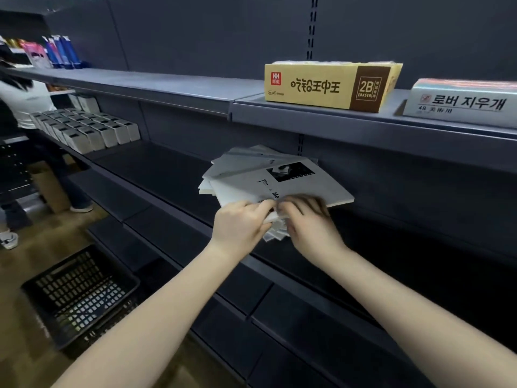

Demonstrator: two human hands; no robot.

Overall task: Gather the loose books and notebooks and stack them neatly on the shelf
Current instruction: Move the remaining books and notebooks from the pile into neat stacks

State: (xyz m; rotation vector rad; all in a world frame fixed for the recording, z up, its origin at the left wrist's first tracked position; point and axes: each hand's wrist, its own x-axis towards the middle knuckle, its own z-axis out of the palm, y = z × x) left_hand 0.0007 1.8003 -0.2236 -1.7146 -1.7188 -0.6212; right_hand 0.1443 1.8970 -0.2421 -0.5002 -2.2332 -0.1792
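Grey books [275, 182]: a loose pile of pale books and notebooks, fanned and askew, over the dark middle shelf [167, 175]. I cannot tell whether it rests on the board or hangs just above it.
Left hand [237, 224]: my fingers [258, 207] curl over the pile's near left corner and grip it.
Right hand [312, 224]: blurred, but its fingers look curled over the near edge just beside my left fingertips, gripping the same pile.
Direction: the pile lies straight ahead of both hands, its long side pointing into the shelf toward the back panel. The top book is twisted to the right of those beneath.
Nearer hand: neither, since both sit at the same near edge.
Coming move, as I judge it: slide the pile inward, then square the corners that stick out on the left.
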